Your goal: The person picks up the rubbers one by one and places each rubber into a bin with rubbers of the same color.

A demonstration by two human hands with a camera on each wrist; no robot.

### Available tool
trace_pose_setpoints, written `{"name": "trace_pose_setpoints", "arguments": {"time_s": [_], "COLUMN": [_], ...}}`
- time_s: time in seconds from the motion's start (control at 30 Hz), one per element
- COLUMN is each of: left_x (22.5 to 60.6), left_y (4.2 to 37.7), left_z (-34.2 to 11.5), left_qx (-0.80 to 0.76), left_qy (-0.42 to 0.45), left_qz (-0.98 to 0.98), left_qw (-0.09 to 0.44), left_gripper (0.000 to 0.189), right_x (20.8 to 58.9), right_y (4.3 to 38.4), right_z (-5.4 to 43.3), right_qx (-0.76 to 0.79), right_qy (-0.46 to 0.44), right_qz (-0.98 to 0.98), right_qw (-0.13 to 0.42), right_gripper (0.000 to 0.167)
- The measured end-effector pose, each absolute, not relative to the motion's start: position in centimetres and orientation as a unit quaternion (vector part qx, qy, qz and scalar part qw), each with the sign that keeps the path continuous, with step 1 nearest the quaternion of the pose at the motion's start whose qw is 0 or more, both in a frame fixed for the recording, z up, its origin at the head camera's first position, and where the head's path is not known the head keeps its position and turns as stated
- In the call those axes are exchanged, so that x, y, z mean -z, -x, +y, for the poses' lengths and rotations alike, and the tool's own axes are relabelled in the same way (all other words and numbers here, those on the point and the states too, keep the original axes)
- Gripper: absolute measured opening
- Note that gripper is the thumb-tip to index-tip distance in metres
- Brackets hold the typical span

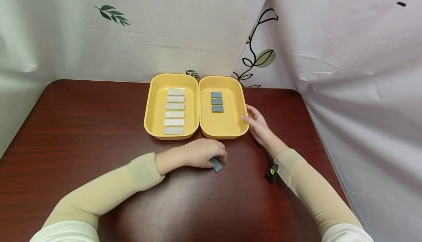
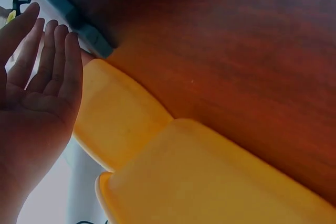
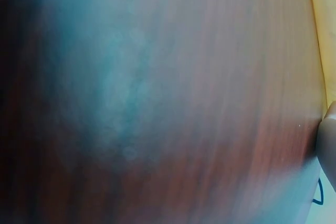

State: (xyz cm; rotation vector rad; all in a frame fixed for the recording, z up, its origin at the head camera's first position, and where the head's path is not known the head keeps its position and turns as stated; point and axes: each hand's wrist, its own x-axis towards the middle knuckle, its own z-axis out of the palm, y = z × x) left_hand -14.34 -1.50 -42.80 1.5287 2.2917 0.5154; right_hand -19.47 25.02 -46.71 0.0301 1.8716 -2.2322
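In front of the yellow trays, my left hand (image 1: 204,153) is low over the table, thumb and bent fingers at a small blue-grey rectangular tile (image 1: 216,165). Its lower end sticks out beneath the fingers; the rest is hidden. Blue-grey tile pieces (image 2: 68,11) also show beyond the fingertips in the left wrist view. My right hand (image 1: 260,126) grips the right tray (image 1: 234,132) by its right wall, thumb over the rim and fingers outside. Three blue-grey tiles (image 1: 217,102) lie in a column in that tray.
The left tray (image 1: 155,134) stands against the right one and holds several whitish tiles (image 1: 174,114) in a column. A dark red-brown table (image 1: 82,124) carries both. White cloth (image 1: 184,25) with leaf prints hangs behind. A small black device (image 1: 272,173) sits by the right wrist.
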Motion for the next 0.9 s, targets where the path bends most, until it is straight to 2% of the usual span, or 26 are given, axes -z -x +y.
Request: {"name": "trace_pose_setpoints", "arguments": {"time_s": [0.9], "left_x": [43.7], "left_y": [14.1], "left_z": [-1.7], "left_qx": [-0.16], "left_qy": [-0.56], "left_qz": [0.801], "left_qw": [0.14], "left_gripper": [0.02], "right_x": [46.5], "right_y": [19.4], "right_z": [25.0], "right_qx": [0.755], "right_qy": [-0.012], "right_qz": [0.644], "right_qw": [0.119], "right_gripper": [0.063]}}
